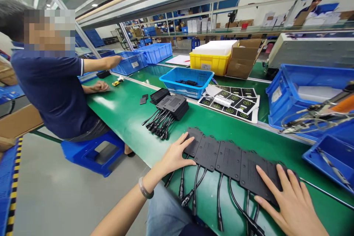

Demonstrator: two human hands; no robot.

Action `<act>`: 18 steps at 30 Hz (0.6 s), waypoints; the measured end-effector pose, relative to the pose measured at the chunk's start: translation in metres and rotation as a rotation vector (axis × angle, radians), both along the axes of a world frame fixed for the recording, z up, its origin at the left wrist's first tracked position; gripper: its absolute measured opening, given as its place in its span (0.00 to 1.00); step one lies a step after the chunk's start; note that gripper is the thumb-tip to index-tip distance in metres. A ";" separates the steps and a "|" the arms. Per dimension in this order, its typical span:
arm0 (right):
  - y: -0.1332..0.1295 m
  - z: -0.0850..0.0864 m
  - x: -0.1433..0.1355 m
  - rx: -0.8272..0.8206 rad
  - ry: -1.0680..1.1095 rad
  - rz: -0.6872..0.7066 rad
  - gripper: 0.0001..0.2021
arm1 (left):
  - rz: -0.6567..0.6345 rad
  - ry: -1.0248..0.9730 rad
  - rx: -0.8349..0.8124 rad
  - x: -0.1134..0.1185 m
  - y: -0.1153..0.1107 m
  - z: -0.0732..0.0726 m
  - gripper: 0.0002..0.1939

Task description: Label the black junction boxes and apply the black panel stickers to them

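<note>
At the near edge of the green bench [124,114], with bare surface behind, a row of black junction boxes [229,160] lies under the flat, open left hand [174,156] and right hand [293,202], cables hanging partly out of sight, factory shelving beyond.

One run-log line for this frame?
left hand: flat on leftmost black module | right hand: flat on rightmost module | green bench
</note>
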State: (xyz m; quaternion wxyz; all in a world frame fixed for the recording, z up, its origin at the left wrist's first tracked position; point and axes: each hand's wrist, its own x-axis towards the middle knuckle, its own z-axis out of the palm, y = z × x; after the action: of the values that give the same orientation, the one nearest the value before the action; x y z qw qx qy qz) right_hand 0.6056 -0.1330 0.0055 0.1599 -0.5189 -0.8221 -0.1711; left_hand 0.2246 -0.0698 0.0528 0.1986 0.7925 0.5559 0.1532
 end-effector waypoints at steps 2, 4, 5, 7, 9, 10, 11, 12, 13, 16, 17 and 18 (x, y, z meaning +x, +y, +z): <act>0.002 0.002 0.004 -0.005 -0.023 0.006 0.37 | -0.049 0.073 0.032 0.003 0.006 0.007 0.56; 0.008 0.006 0.007 -0.020 -0.040 0.026 0.40 | -0.157 0.192 0.085 0.006 0.016 0.013 0.60; 0.012 0.009 0.008 -0.032 -0.048 0.043 0.42 | -0.224 0.246 0.104 0.008 0.023 0.014 0.61; 0.022 0.012 0.010 -0.058 -0.069 0.081 0.46 | -0.340 0.289 0.100 0.010 0.036 0.013 0.58; 0.033 0.013 0.013 -0.087 -0.090 0.118 0.48 | -0.394 0.286 0.076 0.012 0.048 0.009 0.55; 0.038 0.013 0.014 -0.102 -0.096 0.134 0.48 | -0.402 0.284 0.073 0.012 0.052 0.007 0.54; 0.043 0.014 0.015 -0.115 -0.096 0.148 0.49 | -0.406 0.287 0.078 0.013 0.055 0.005 0.54; 0.048 0.014 0.016 -0.124 -0.091 0.157 0.49 | -0.413 0.294 0.090 0.014 0.057 0.003 0.54; 0.051 0.014 0.017 -0.131 -0.083 0.162 0.49 | -0.421 0.303 0.103 0.015 0.058 0.002 0.55; 0.056 0.014 0.017 -0.140 -0.065 0.154 0.47 | -0.446 0.315 0.126 0.019 0.058 0.003 0.54; 0.055 0.015 0.016 -0.143 -0.064 0.152 0.46 | -0.450 0.308 0.128 0.020 0.057 0.004 0.53; 0.053 0.015 0.015 -0.147 -0.064 0.152 0.45 | -0.451 0.295 0.129 0.021 0.056 0.005 0.52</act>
State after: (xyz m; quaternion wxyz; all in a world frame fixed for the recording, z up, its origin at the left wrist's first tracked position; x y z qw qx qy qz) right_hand 0.6201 -0.0803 0.0205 0.1076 -0.4595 -0.8742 -0.1141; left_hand 0.2455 -0.0141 0.0578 0.0938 0.9211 0.3772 0.0232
